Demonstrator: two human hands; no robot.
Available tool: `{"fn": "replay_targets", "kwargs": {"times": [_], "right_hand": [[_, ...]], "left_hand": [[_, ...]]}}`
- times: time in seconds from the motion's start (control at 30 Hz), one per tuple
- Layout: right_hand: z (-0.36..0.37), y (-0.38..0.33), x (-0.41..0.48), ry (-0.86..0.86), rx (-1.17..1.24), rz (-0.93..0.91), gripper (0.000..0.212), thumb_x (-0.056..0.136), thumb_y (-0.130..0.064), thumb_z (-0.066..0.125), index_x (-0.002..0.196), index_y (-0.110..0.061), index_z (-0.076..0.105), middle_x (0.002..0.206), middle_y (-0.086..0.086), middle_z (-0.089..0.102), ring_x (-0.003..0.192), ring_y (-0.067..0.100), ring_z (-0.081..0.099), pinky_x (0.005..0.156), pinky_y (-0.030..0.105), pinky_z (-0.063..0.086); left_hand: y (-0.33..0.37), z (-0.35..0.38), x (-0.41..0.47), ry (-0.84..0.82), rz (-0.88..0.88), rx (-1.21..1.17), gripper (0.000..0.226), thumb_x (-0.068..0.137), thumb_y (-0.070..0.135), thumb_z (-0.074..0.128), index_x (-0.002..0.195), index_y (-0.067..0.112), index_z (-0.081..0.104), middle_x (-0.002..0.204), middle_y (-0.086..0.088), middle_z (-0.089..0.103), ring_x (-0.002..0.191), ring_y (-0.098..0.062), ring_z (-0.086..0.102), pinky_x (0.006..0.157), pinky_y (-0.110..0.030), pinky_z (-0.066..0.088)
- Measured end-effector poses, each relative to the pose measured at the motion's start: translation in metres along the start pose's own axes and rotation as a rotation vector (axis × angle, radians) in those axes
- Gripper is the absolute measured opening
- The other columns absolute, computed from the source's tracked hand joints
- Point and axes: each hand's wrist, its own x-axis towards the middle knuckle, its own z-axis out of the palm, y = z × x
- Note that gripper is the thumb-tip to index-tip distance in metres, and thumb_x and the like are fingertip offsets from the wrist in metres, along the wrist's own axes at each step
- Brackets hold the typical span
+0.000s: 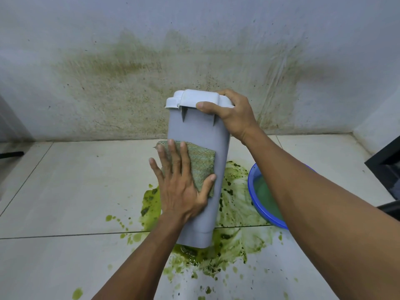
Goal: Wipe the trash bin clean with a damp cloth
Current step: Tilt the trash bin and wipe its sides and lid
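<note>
A tall grey trash bin (199, 135) with a white lid (194, 98) stands on the tiled floor, its base in a green spill. My left hand (179, 187) lies flat, fingers spread, pressing a greenish cloth (201, 163) against the bin's front side at mid height. My right hand (231, 113) grips the bin's top at the right of the lid, thumb over the rim. Part of the cloth is hidden under my left palm.
Green liquid (233, 239) is splashed over the floor tiles around the bin. A blue basin (257, 204) with greenish water sits to the right, partly behind my right forearm. The wall (129, 72) behind is stained green. A dark object (387, 169) stands at the far right.
</note>
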Motion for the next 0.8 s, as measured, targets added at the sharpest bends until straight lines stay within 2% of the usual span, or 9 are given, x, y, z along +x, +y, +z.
{"fn": "replay_targets", "kwargs": {"times": [0.13, 0.23, 0.3, 0.37, 0.43, 0.5, 0.57, 0.7, 0.8], "right_hand": [[-0.001, 0.002, 0.002, 0.021, 0.011, 0.008, 0.069, 0.046, -0.072, 0.075, 0.092, -0.021, 0.072, 0.098, -0.004, 0.071, 0.088, 0.014, 0.067, 0.069, 0.032, 0.053], [0.0, 0.002, 0.003, 0.029, 0.013, 0.004, 0.071, 0.045, -0.072, 0.074, 0.091, -0.018, 0.071, 0.097, -0.003, 0.072, 0.084, 0.013, 0.065, 0.067, 0.029, 0.051], [0.0, 0.002, 0.003, 0.026, 0.012, 0.01, 0.068, 0.045, -0.071, 0.075, 0.088, -0.018, 0.071, 0.092, -0.004, 0.07, 0.077, 0.009, 0.061, 0.065, 0.026, 0.048], [-0.002, 0.002, 0.002, 0.011, 0.017, 0.01, 0.064, 0.046, -0.07, 0.076, 0.087, -0.021, 0.07, 0.088, -0.008, 0.068, 0.076, 0.008, 0.061, 0.063, 0.024, 0.047], [-0.003, 0.001, 0.001, -0.001, 0.023, 0.012, 0.061, 0.05, -0.067, 0.079, 0.089, -0.021, 0.071, 0.093, -0.007, 0.069, 0.082, 0.011, 0.065, 0.065, 0.029, 0.051], [0.0, 0.0, 0.0, 0.004, 0.019, 0.014, 0.055, 0.056, -0.063, 0.083, 0.089, -0.022, 0.07, 0.098, -0.005, 0.069, 0.088, 0.014, 0.067, 0.069, 0.032, 0.053], [0.004, -0.001, 0.001, 0.022, 0.007, 0.014, 0.05, 0.06, -0.061, 0.085, 0.088, -0.022, 0.07, 0.098, -0.004, 0.069, 0.088, 0.015, 0.067, 0.07, 0.034, 0.054], [0.004, 0.0, -0.001, 0.038, -0.005, -0.003, 0.046, 0.061, -0.06, 0.085, 0.083, -0.023, 0.068, 0.093, -0.005, 0.067, 0.084, 0.015, 0.063, 0.066, 0.032, 0.05], [-0.003, 0.002, -0.002, 0.032, 0.019, 0.017, 0.046, 0.061, -0.057, 0.086, 0.085, -0.021, 0.071, 0.089, -0.009, 0.067, 0.081, 0.011, 0.063, 0.068, 0.031, 0.05]], "left_hand": [[-0.003, -0.002, 0.007, -0.015, 0.168, -0.042, 0.093, 0.098, 0.059, 0.043, 0.159, -0.005, 0.016, 0.169, -0.022, 0.009, 0.157, -0.038, 0.002, 0.126, -0.059, 0.008], [0.004, -0.004, 0.012, -0.054, 0.253, 0.017, 0.085, 0.101, 0.055, 0.04, 0.16, 0.0, 0.015, 0.169, -0.02, 0.009, 0.157, -0.038, 0.003, 0.126, -0.056, 0.007], [0.01, -0.003, 0.004, -0.096, 0.437, 0.034, 0.079, 0.102, 0.053, 0.042, 0.162, 0.008, 0.017, 0.169, -0.018, 0.01, 0.157, -0.037, 0.005, 0.126, -0.057, 0.01], [0.002, -0.001, -0.009, -0.153, 0.709, 0.064, 0.072, 0.103, 0.052, 0.043, 0.162, 0.016, 0.023, 0.169, -0.015, 0.014, 0.157, -0.036, 0.008, 0.126, -0.056, 0.013], [-0.018, -0.003, -0.014, -0.21, 0.953, 0.112, 0.069, 0.104, 0.053, 0.04, 0.162, 0.019, 0.025, 0.17, -0.012, 0.016, 0.158, -0.034, 0.009, 0.127, -0.054, 0.011], [-0.038, -0.009, -0.002, -0.229, 1.092, 0.158, 0.069, 0.105, 0.055, 0.039, 0.162, 0.018, 0.026, 0.169, -0.012, 0.017, 0.158, -0.032, 0.01, 0.127, -0.052, 0.01], [-0.041, -0.016, 0.02, -0.207, 1.068, 0.173, 0.068, 0.105, 0.055, 0.04, 0.161, 0.018, 0.029, 0.169, -0.012, 0.019, 0.157, -0.033, 0.012, 0.127, -0.052, 0.011], [0.007, -0.018, 0.043, -0.17, 0.864, 0.193, 0.06, 0.104, 0.045, 0.043, 0.152, 0.01, 0.047, 0.165, -0.017, 0.029, 0.156, -0.039, 0.014, 0.126, -0.058, 0.011], [0.043, -0.004, 0.021, -0.295, 0.865, 0.315, 0.052, 0.1, 0.036, 0.043, 0.135, 0.001, 0.062, 0.149, -0.022, 0.052, 0.152, -0.044, 0.026, 0.125, -0.06, -0.003]]}}
